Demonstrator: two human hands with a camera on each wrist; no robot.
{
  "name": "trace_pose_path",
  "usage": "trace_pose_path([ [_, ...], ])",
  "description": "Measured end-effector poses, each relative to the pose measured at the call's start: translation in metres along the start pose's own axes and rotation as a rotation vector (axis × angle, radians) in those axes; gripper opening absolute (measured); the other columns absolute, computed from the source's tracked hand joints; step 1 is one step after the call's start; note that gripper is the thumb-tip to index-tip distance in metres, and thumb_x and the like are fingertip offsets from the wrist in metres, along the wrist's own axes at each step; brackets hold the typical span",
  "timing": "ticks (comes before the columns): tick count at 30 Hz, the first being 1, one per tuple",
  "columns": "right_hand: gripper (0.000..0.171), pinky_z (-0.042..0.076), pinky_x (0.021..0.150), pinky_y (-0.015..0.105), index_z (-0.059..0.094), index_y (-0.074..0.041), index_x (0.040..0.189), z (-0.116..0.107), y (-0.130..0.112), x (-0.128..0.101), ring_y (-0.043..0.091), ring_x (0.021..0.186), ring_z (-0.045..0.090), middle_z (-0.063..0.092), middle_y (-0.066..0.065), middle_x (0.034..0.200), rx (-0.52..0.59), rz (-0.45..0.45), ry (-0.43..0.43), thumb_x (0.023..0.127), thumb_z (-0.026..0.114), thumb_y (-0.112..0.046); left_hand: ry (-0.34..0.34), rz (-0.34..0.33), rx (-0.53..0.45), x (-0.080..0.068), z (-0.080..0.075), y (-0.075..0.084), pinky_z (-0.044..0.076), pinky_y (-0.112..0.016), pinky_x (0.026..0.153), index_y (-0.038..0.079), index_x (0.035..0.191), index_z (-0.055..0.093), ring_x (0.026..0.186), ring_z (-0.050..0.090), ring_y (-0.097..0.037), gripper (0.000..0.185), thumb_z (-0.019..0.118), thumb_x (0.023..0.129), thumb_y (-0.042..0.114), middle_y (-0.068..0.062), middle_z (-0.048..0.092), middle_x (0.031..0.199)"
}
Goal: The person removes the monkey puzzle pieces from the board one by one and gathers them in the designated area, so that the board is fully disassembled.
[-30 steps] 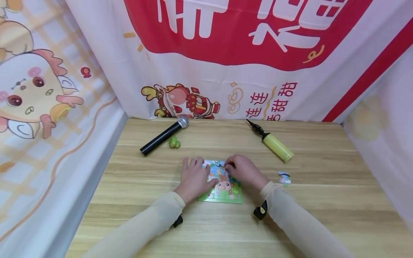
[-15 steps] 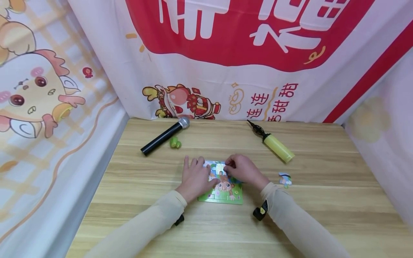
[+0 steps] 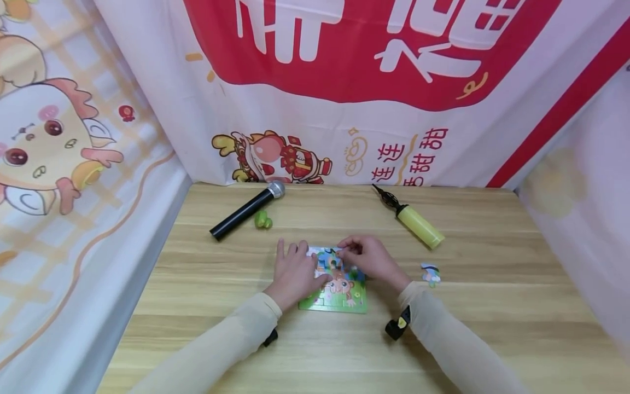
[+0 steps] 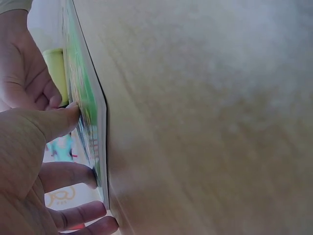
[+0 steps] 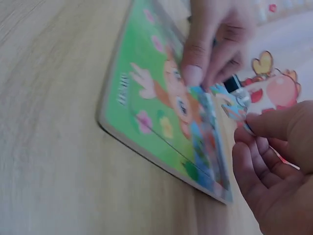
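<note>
A jigsaw puzzle board (image 3: 339, 302) with a monkey picture on a green and blue ground lies flat on the wooden table. My left hand (image 3: 297, 275) rests on its left side, thumb (image 4: 66, 120) and fingertips touching the surface and edge. Over the board's upper right part, my right hand (image 3: 371, 257) pinches a small puzzle piece (image 5: 235, 111) between thumb and finger. The fingers partly hide that piece, which tilts above the board in the right wrist view. A loose puzzle piece (image 3: 430, 274) lies on the table to the right of the right hand.
Behind the board lie a black microphone (image 3: 246, 212) and a small green object (image 3: 263, 220) at left. A yellow hand pump (image 3: 418, 225) with a black nozzle lies at back right. Printed cloth (image 3: 295, 109) hangs along the table's back edge.
The pinched puzzle piece changes its tilt, its shine coming and going, while my right fingers shift slightly over the board. My left hand keeps its place. The head view drifts a little.
</note>
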State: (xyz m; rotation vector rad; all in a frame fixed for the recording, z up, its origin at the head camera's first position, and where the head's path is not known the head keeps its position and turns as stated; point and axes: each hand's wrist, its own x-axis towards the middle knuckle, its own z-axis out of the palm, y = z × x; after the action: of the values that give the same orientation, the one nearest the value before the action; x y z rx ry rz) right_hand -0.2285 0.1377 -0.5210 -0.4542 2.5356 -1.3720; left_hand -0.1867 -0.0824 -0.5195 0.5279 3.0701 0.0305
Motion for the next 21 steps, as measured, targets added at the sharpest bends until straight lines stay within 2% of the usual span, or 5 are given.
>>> trace_pose_path([
  [7, 0.024, 0.055, 0.078, 0.036, 0.074, -0.014, 0.113, -0.039, 0.017, -0.024, 0.021, 0.089, 0.064, 0.071, -0.001, 0.098, 0.006, 0.072, -0.032, 0.094, 0.075, -0.029, -0.006, 0.014, 0.01, 0.0, 0.001, -0.002, 0.01, -0.067, 0.115, 0.018, 0.123, 0.075, 0.119, 0.051, -0.032, 0.071, 0.054, 0.088, 0.077, -0.01, 0.057, 0.122],
  [13, 0.025, 0.056, 0.073, 0.032, 0.073, -0.008, 0.114, -0.073, 0.041, -0.049, 0.023, 0.089, 0.064, 0.071, 0.004, 0.099, -0.012, 0.122, 0.007, 0.095, 0.075, -0.023, -0.009, 0.017, 0.004, 0.001, -0.001, -0.003, 0.01, -0.067, 0.115, 0.018, 0.113, 0.078, 0.117, 0.052, -0.033, 0.067, 0.056, 0.088, 0.076, -0.009, 0.058, 0.117],
  [18, 0.021, 0.054, 0.072, 0.033, 0.074, -0.007, 0.111, -0.086, 0.052, -0.058, 0.02, 0.086, 0.062, 0.07, 0.002, 0.095, -0.14, 0.162, 0.026, 0.096, 0.074, -0.022, -0.02, 0.013, -0.007, 0.003, 0.0, -0.003, 0.009, -0.067, 0.115, 0.018, 0.112, 0.078, 0.119, 0.051, -0.033, 0.066, 0.056, 0.088, 0.076, -0.009, 0.058, 0.118],
  [21, 0.017, 0.052, 0.07, 0.033, 0.075, -0.006, 0.108, -0.089, 0.055, -0.06, 0.018, 0.083, 0.06, 0.069, 0.001, 0.091, -0.235, 0.149, 0.044, 0.096, 0.072, -0.018, -0.02, 0.017, -0.008, 0.004, 0.001, -0.002, 0.009, -0.067, 0.115, 0.018, 0.112, 0.078, 0.119, 0.051, -0.033, 0.066, 0.056, 0.088, 0.076, -0.009, 0.058, 0.118],
])
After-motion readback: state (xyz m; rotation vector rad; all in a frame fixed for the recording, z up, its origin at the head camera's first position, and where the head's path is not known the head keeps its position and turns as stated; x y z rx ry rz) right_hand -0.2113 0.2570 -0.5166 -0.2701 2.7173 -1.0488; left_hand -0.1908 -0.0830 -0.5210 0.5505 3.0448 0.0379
